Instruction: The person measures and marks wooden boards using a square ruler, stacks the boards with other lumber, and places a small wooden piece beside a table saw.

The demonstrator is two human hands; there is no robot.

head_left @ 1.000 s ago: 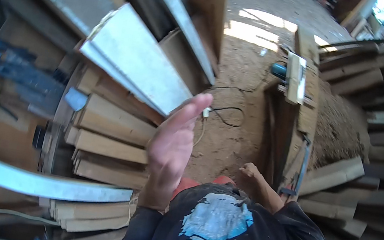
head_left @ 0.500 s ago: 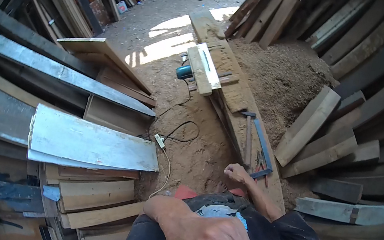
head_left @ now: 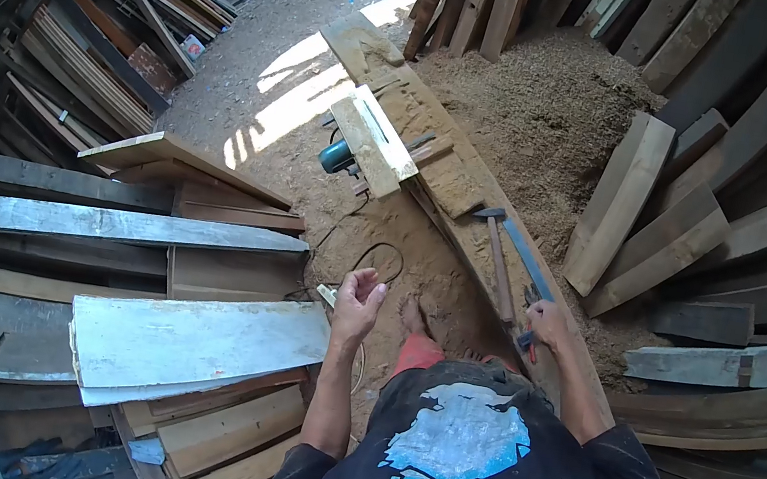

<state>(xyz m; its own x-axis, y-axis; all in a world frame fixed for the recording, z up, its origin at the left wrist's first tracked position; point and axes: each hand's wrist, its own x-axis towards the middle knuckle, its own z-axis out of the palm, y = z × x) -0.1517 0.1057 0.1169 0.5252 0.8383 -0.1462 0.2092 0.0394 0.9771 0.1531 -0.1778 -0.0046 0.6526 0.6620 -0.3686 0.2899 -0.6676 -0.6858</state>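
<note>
My left hand (head_left: 357, 306) is raised over the floor near the white board, its fingers loosely curved and apart, with nothing in it. Over the near end of the long bench plank, my right hand (head_left: 547, 326) has its fingers curled at the red-handled pliers; its fingertips are partly hidden, so its hold is unclear. Beside it lie a hammer (head_left: 499, 267) and a blue metal square (head_left: 528, 261), whose near corner is by the hand. Farther along the bench is a green power tool (head_left: 337, 157) attached to a wood-and-white piece (head_left: 371, 141).
White boards (head_left: 198, 347) lie on stacked planks at the left. A power strip (head_left: 326, 295) and dark cable (head_left: 384, 248) are on the dirt floor. Sawdust (head_left: 541, 114) is heaped beyond the bench, with timber (head_left: 621, 203) leaning at the right.
The view has turned toward the bench. My left hand has moved from in front of my chest to above the floor. My right hand has reached forward to the tools.
</note>
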